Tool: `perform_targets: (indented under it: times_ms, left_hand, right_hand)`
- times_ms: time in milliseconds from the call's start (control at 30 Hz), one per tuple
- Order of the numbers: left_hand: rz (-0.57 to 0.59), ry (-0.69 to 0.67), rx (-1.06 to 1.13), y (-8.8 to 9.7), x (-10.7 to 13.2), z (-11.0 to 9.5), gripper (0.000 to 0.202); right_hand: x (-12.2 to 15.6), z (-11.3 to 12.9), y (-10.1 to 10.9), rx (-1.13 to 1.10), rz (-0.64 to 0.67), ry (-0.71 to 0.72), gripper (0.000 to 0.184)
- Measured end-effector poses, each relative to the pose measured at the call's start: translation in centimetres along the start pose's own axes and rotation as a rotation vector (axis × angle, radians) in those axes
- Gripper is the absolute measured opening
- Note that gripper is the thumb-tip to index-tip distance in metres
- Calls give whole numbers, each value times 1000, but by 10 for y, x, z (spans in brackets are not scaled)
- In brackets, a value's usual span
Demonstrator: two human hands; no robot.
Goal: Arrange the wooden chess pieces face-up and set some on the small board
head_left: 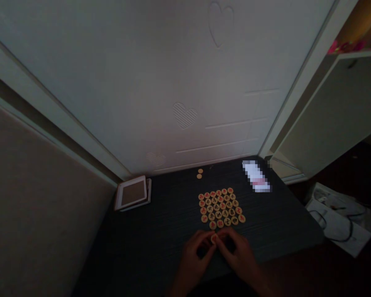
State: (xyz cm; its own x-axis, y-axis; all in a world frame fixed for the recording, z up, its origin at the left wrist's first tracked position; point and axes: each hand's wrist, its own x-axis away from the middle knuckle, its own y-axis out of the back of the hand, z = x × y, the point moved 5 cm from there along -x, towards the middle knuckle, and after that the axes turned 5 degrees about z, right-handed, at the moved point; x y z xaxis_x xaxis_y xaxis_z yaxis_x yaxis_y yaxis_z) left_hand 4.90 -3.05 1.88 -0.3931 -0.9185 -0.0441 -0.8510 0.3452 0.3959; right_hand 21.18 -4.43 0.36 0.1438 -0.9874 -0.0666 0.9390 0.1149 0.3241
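A round wooden Chinese chess piece (214,239) with a red character is pinched between the fingertips of my left hand (197,250) and my right hand (234,247). Both hands are closed on it, just in front of the nearest row of pieces. Beyond them, rows of Chinese chess pieces (222,205) lie flat in a grid, some marked red and others black. Two blank-looking discs (199,173) lie apart near the wall, one behind the other.
The dark table (154,243) meets a white panel (136,90) with raised hearts. A framed item (132,193) lies at the table's back left. A pixelated white-and-pink object (256,176) is at the back right. Right of the table, lower down, stands a white paper bag (340,222).
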Motion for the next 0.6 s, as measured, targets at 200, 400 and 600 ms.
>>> perform_targets:
  times_ms: [200,400,600]
  left_hand:
    - [-40,2,-183,0,7,-3,21]
    - [-84,-35,-486,22,8,3,28]
    - [-58,-51,-725,26,8,8,27]
  right_hand:
    - [-1,1,1,-3,19,7,16]
    - [-1,-1,1,44,-21,2,17]
    - [0,1,3,67,-36,12,18]
